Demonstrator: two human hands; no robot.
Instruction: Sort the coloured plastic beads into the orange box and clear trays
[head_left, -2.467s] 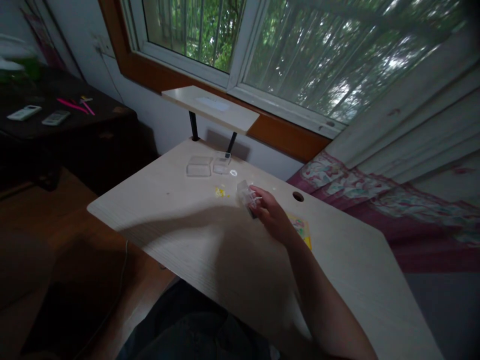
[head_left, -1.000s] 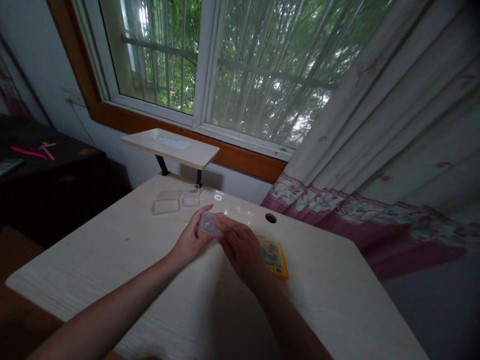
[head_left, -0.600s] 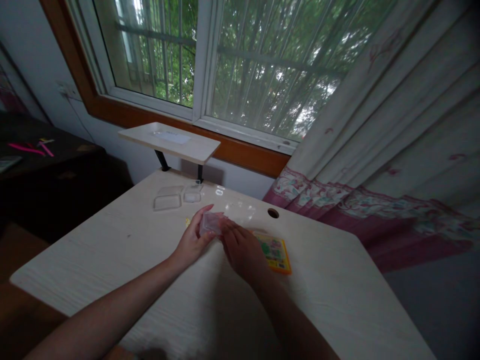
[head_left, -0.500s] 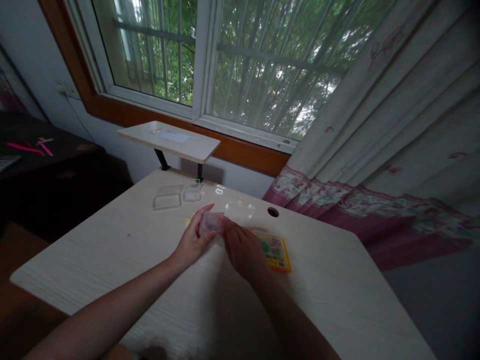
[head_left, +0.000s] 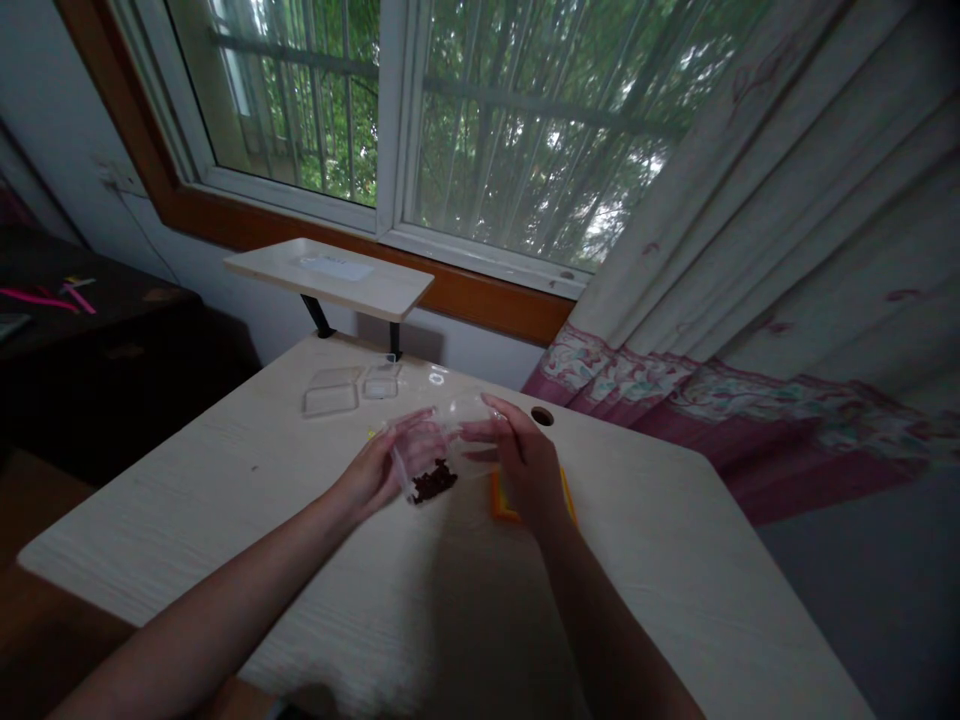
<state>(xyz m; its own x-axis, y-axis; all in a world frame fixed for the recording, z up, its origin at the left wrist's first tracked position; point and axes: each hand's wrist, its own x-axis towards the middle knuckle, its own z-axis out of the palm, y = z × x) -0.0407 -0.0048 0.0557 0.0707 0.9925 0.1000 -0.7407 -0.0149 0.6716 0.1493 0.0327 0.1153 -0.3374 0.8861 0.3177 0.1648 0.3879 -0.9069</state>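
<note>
Both my hands hold a small clear plastic bag [head_left: 439,455] just above the light wooden desk [head_left: 300,560]. My left hand [head_left: 382,468] pinches the bag's left side and my right hand [head_left: 521,462] pinches its right side, pulling the top apart. Dark small pieces [head_left: 433,484] sit in the bag's lower corner. A yellow-orange card [head_left: 504,500] lies on the desk, mostly hidden under my right hand.
Two clear plastic lids or boxes [head_left: 330,395] [head_left: 381,383] lie at the desk's far side below a small raised shelf [head_left: 330,275]. A cable hole [head_left: 541,415] is near my right hand. A dark cabinet [head_left: 90,340] stands left; curtain and bedding [head_left: 750,400] lie right.
The bag, bunched between my hands before, is now stretched open between them, showing dark pieces inside. My right hand has lifted and moved right, covering more of the yellow card.
</note>
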